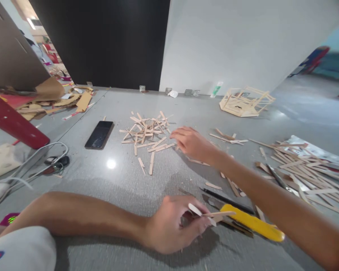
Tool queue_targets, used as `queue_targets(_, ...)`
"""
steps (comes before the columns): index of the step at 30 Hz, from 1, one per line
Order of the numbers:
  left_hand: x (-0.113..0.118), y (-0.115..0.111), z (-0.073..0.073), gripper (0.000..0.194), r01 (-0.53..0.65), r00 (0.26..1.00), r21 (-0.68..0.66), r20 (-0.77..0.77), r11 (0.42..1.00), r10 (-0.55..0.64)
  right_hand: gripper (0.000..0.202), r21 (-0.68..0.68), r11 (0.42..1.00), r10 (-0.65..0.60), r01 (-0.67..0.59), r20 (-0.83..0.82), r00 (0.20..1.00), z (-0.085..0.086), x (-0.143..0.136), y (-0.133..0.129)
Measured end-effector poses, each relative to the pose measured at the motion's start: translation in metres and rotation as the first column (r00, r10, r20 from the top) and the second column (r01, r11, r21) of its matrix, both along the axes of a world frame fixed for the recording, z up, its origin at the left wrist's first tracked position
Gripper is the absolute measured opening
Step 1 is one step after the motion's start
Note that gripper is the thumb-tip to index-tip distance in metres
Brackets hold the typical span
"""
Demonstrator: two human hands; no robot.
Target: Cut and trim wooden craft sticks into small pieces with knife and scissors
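Observation:
My left hand (175, 226) is closed near the front of the table, pinching several short wooden craft-stick pieces (219, 213) between thumb and fingers. The pieces point different ways, one pale rounded end sticking up. Farther forward, my right hand (190, 143) hovers at the right edge of a loose heap of cut craft sticks (147, 130). Its fingers are slightly bent and look apart, with no stick visible in them; the underside is hidden. Just right of my left hand lies a yellow-handled utility knife (251, 222), beside a dark pen-like rod (228, 199).
Long sticks (307, 169) and scissors (279, 178) lie at the right. A hexagonal stick frame (245, 103) stands at the back near a green-white tube (217, 89). At left are a phone (100, 134), a red bottle (17, 122), cables (52, 162) and cardboard scraps (49, 94).

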State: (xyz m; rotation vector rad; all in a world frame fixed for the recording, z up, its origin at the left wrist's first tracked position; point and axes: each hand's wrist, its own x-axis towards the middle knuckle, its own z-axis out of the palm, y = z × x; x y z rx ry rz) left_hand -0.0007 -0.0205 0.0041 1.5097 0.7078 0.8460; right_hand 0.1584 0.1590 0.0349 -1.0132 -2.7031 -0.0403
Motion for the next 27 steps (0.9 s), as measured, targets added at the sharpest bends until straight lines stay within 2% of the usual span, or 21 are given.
queue_targets(4, 0.0, 0.0, -0.001, 0.027, 0.001, 1.0, 0.018, 0.0, 1.0, -0.001, 0.026, -0.08, 0.997, 0.015, -0.01, 0.065, 0.998, -0.007, -0.022, 0.002)
queue_targets(9, -0.001, -0.001, -0.003, 0.028, 0.014, 1.0, -0.019, 0.015, 1.0, -0.014, 0.017, -0.149, 0.986, -0.066, 0.074, 0.062, 0.996, -0.013, -0.018, 0.001)
queue_targets(12, 0.001, 0.001, -0.006, 0.032, 0.003, 0.998, -0.133, 0.064, 0.991, 0.005, 0.011, -0.213, 0.971, -0.101, 0.11, 0.051, 0.994, -0.016, -0.009, -0.004)
queue_targets(16, 0.006, 0.008, -0.008, 0.037, -0.051, 0.993, -0.331, 0.079, 0.942, 0.082, 0.009, -0.253, 0.954, -0.163, 0.159, 0.006, 0.987, -0.016, 0.001, -0.012)
queue_targets(19, 0.008, 0.014, -0.006, 0.042, -0.069, 0.989, -0.399, 0.091, 0.914, 0.114, 0.009, -0.252, 0.954, -0.183, 0.165, -0.052, 0.982, -0.01, 0.005, -0.02)
queue_targets(23, 0.008, 0.016, -0.003, 0.044, -0.053, 0.982, -0.422, 0.142, 0.905, 0.124, 0.01, -0.201, 0.956, -0.249, 0.214, -0.172, 0.953, 0.008, 0.015, -0.041)
queue_targets(25, 0.007, 0.017, -0.004, 0.046, -0.042, 0.976, -0.432, 0.175, 0.901, 0.13, 0.009, -0.19, 0.941, -0.329, 0.282, -0.307, 0.893, 0.016, 0.022, -0.055)
queue_targets(27, 0.007, 0.017, -0.006, 0.048, -0.031, 0.972, -0.438, 0.198, 0.899, 0.129, 0.009, -0.29, 0.901, -0.423, 0.323, -0.415, 0.806, 0.02, 0.03, -0.071)
